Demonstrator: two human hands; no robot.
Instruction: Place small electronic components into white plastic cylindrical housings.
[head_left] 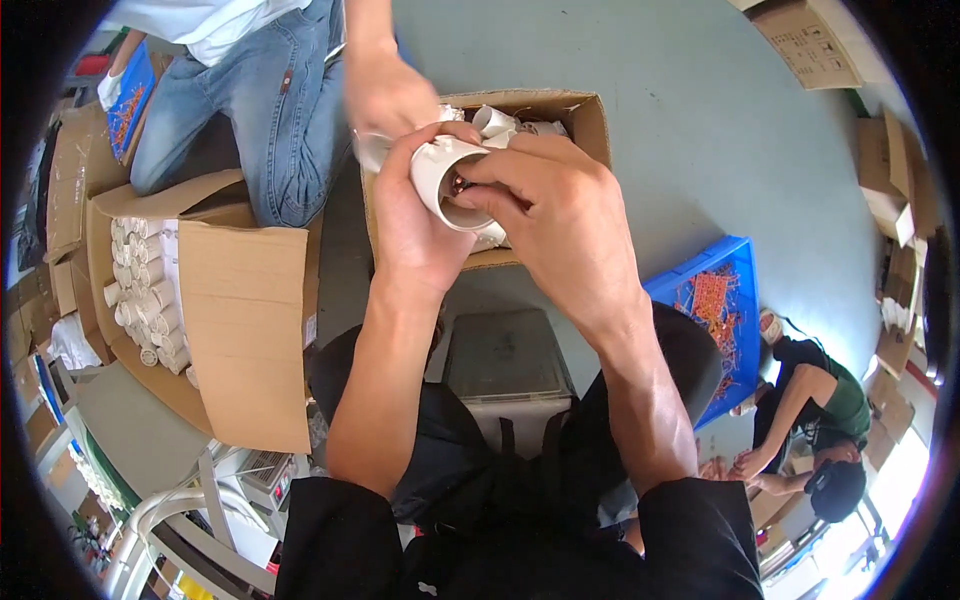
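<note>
My left hand (408, 225) wraps round a white plastic cylinder (428, 182), its round opening turned toward me. Inside that opening, the thumb and fingers of my right hand (565, 210) pinch a small copper-coloured piece (459, 184); its exact kind is hidden by the fingers. Both hands are above an open cardboard box (592, 125) holding more white cylinders (492, 121). Just beyond my left hand, a co-worker's hand (388, 95) is at the box's edge, smeared by motion, near another whitish part.
To the left stands a cardboard box (245, 335) with many white cylinders (150, 290). On the right is a blue bin (745, 300) of copper-coloured pieces (712, 300). A co-worker in jeans (275, 110) sits far left; another person (815, 410) is at the right.
</note>
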